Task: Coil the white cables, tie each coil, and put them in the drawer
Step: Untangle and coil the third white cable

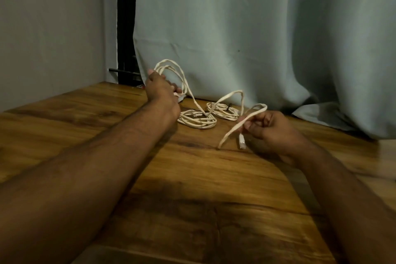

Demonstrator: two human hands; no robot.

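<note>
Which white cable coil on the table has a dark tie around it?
The right-hand white cable coil, nearest the grey curtain, shows a dark band; the left-hand coil shows none.

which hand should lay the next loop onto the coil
Right. The right hand already pinches the free end of the white cable near its plug, so it can feed slack. The left hand is busy gripping the gathered loops.

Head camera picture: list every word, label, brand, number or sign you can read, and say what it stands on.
None: no readable text anywhere.
White cable and its plug: no print legible.
Coils on the wooden table: no labels.
Curtain: plain.
</note>
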